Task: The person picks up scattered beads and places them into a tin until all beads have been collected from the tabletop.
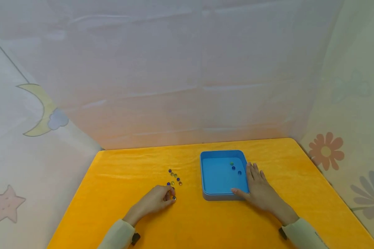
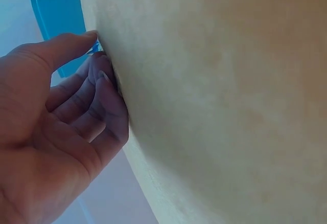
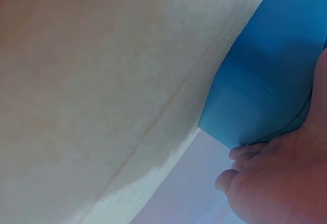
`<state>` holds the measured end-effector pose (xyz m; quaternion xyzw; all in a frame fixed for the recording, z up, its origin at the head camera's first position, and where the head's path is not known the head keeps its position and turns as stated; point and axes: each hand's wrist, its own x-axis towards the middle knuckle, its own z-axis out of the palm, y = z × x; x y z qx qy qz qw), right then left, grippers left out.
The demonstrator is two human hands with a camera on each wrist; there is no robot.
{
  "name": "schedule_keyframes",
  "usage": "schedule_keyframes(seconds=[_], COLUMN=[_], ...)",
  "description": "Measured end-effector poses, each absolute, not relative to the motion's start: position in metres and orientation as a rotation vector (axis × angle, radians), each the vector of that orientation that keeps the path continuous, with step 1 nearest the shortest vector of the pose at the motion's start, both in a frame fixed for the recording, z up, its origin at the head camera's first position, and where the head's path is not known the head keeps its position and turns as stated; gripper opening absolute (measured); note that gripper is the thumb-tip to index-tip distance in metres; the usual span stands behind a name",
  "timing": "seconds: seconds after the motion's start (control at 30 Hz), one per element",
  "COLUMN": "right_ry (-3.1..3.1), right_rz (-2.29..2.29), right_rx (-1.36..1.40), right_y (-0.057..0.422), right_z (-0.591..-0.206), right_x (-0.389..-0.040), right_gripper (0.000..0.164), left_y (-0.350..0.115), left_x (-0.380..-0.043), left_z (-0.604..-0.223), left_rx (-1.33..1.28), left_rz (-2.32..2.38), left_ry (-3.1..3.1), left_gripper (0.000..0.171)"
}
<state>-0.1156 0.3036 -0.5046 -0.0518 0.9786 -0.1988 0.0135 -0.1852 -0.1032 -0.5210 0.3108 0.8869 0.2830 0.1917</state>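
Note:
My left hand (image 1: 157, 200) is low over the table with its fingers curled, and its thumb and index finger pinch a small glass marble (image 1: 174, 198). In the left wrist view a bluish glint of that marble (image 2: 95, 46) shows between the fingertips, mostly covered. Just beyond the fingers lies a loose group of several marbles, among them a dark blue one (image 1: 178, 179) and an amber one (image 1: 180, 183). My right hand (image 1: 261, 192) rests on the right front corner of a blue square tray (image 1: 207, 197), fingers straight along its side and thumb over the front rim.
Inside the tray, toward its right side, lie a green marble (image 1: 232, 164) and two blue marbles (image 1: 239, 173). A yellow cloth (image 1: 187, 224) covers the table. Pale fabric walls (image 1: 187, 86) stand behind the table and on both sides.

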Motion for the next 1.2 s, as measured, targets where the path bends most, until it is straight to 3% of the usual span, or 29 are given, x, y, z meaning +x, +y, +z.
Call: schedule_keyframes(seconds=[1.2], right_ry=[3.088], right_rz=[-0.482], right_rx=[-0.170], right_y=[0.3042], right_z=[-0.5065], right_x=[-0.1180], right_gripper=[0.122], left_y=[-0.1049], left_x=[-0.1904], left_z=[-0.5260], left_rx=[0.883], left_rz=[0.810], left_ry=[2.489], left_gripper=[0.010])
